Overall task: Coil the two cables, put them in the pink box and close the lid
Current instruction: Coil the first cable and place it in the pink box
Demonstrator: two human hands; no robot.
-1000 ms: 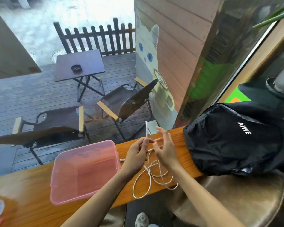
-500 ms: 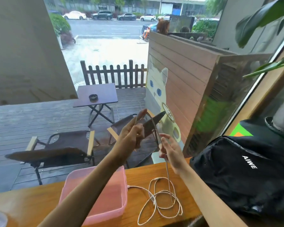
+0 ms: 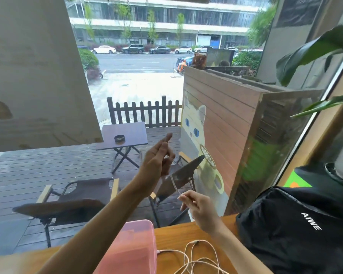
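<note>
your left hand [image 3: 159,157] is raised above the counter, index finger extended up and away, the other fingers loosely bent; a taut stretch of the white cable [image 3: 198,258] runs from under its palm down to your right hand [image 3: 198,209]. whether the left fingers actually grip the cable cannot be told, as the contact is hidden behind the palm. your right hand sits lower, just above the wooden counter [image 3: 178,233], thumb and fingers pinching the cable. below it the rest of the cable lies in loose, uneven loops on the counter, one connector end resting just beside the pink box [image 3: 135,252]. only one cable can be made out with certainty; the loops overlap too much to count. the pink box stands at the counter's far edge, left of the loops, under your left forearm. a black backpack [image 3: 297,226] rests on the counter to the right, apart from the cable.
</note>
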